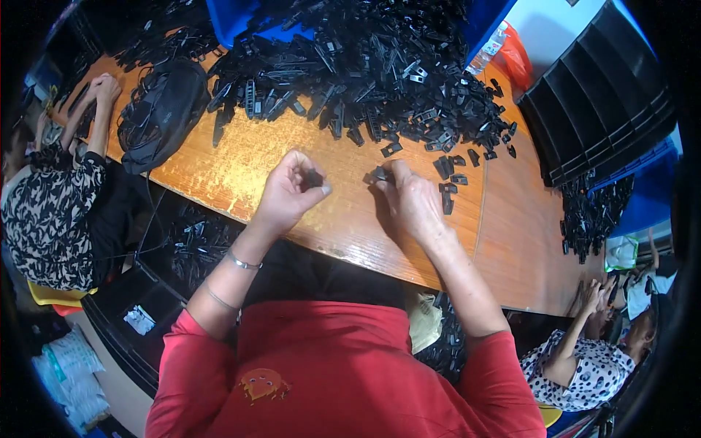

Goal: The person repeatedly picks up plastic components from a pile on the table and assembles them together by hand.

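Over the wooden table [241, 168], my left hand [292, 191] is curled around a small black plastic part [314, 177], its thumb stretched to the right. My right hand [409, 191] pinches another small black plastic part [380, 174] between thumb and fingertips, close to the tabletop. A gap separates the two hands. Just beyond them spreads a large heap of black plastic parts [350, 73], of long and short shapes. Several loose short pieces [458, 179] lie to the right of my right hand.
A black bag [164, 109] with a cable lies at the table's left. Blue bins [226, 25] border the heap; a bottle [488, 51] and stacked black trays [599, 95] stand at the right. One person [51, 212] works on the left, others [584, 365] on the right.
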`<state>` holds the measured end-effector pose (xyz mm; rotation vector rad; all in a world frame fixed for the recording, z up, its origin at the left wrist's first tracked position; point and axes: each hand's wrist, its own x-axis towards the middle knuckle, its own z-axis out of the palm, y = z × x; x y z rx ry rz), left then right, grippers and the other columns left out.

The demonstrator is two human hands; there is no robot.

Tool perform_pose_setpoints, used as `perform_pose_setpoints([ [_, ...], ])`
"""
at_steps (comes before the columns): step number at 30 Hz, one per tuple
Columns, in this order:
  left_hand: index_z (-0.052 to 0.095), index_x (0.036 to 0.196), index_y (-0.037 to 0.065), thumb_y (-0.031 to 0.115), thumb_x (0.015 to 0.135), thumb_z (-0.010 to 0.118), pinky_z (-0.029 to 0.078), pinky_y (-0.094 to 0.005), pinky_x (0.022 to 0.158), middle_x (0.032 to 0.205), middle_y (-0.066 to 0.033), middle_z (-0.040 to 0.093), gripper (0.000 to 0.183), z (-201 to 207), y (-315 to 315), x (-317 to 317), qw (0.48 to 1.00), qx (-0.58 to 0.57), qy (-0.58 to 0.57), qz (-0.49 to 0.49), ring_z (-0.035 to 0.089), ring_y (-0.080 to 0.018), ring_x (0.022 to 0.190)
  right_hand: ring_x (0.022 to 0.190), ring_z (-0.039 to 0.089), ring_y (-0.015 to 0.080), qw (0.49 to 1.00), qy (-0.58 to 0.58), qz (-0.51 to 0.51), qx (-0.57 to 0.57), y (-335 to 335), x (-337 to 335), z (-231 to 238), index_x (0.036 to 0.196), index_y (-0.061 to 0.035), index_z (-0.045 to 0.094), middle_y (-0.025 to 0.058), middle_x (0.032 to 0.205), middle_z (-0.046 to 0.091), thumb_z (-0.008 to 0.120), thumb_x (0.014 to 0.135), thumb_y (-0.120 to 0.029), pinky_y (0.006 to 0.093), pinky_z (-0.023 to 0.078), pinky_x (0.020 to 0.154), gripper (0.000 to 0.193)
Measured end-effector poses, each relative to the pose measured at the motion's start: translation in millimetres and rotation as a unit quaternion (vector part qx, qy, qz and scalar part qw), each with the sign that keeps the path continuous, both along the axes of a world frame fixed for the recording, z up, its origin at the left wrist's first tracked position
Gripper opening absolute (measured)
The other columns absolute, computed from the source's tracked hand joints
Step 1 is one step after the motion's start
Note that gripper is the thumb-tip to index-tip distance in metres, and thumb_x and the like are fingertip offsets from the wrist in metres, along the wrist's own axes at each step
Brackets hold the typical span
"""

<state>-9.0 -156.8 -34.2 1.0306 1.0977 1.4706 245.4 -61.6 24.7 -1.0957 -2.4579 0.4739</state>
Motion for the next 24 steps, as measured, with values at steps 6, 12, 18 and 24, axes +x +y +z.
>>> perform_pose_setpoints([
  [6,0.063,0.114,0.005,-0.007,0.086,0.092,0.056,-0.0267,0.092,0.117,-0.0051,0.065,0.041,-12,6,-3,0.972,0.042,0.219,0.076,0.062,-0.0072,0.104,0.089,0.077,0.0495,0.998,0.028,0.009,-0.048,-12,-21,-8,0.122,0.0008,0.067,0.0284,0.096,0.078,0.077,0.104,-0.018,0.0558,0.06,0.078,0.028],
  [12,0.065,0.112,0.004,-0.002,0.09,0.091,0.053,-0.0234,0.077,0.097,0.0021,0.066,0.035,6,-1,-8,0.991,-0.039,0.125,0.039,0.062,-0.0046,0.088,0.096,0.076,0.0442,0.996,0.067,0.05,-0.029,-14,-20,-22,0.12,-0.0014,0.074,0.0215,0.105,0.075,0.082,0.099,-0.015,0.0497,0.06,0.082,0.027],
  [18,0.076,0.099,0.004,0.012,0.081,0.095,0.055,-0.0401,0.09,0.101,-0.0089,0.072,0.027,30,-6,-14,0.84,0.008,0.538,0.074,0.069,-0.0277,0.1,0.092,0.075,0.0364,0.994,0.093,0.049,-0.03,-19,-26,-14,0.119,-0.0023,0.079,0.0154,0.106,0.073,0.088,0.093,-0.011,0.0437,0.06,0.08,0.028],
  [24,0.082,0.1,0.008,0.015,0.079,0.095,0.054,-0.0469,0.093,0.101,-0.0102,0.072,0.025,23,-16,-19,0.849,0.061,0.515,0.104,0.066,-0.0355,0.105,0.091,0.075,0.0346,0.992,0.101,0.081,-0.012,-20,-44,-18,0.116,-0.0039,0.082,0.0139,0.105,0.073,0.09,0.09,-0.011,0.0432,0.06,0.079,0.028],
])
